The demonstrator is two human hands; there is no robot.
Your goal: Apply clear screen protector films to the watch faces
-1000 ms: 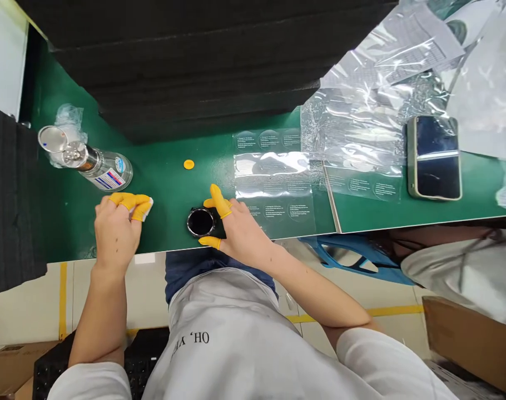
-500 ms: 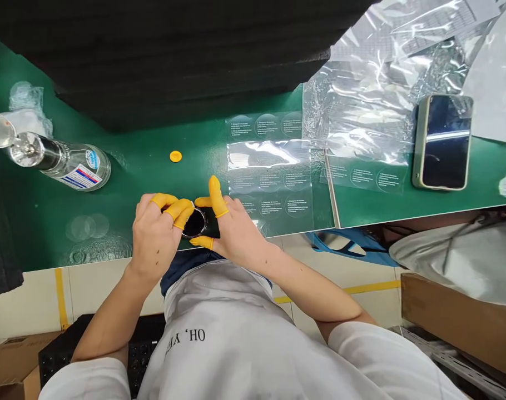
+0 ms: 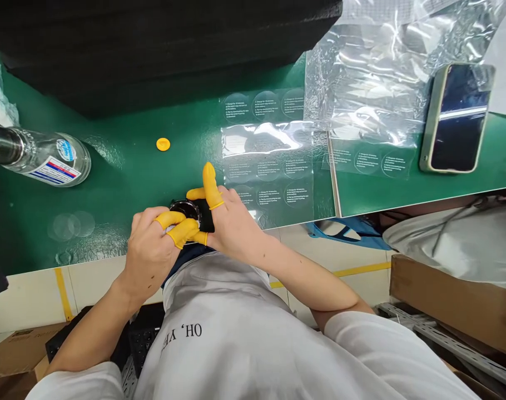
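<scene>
A round black watch (image 3: 187, 208) with a dark strap lies near the front edge of the green table. My right hand (image 3: 232, 222) grips its side, thumb below and a finger above, while the index finger sticks up. Over the lower part of the watch face, my left hand (image 3: 157, 239) is closed with its fingertips pressed together. A small pale edge shows by those fingers; what they hold is mostly hidden. Yellow finger cots cover several fingertips on both hands. A loose rolled yellow finger cot (image 3: 163, 144) lies beyond the hands.
Clear sheets of round printed stickers (image 3: 267, 166) lie to the right, with shiny plastic wrap (image 3: 373, 78) and a phone (image 3: 459, 116) farther over. On the left are a glass bottle (image 3: 48, 155) and several clear discs (image 3: 72, 225). Black foam (image 3: 165, 50) spans the back.
My left fingers have moved down across the watch face, baring its upper rim. My right hand keeps its hold. The view has shifted slightly.
</scene>
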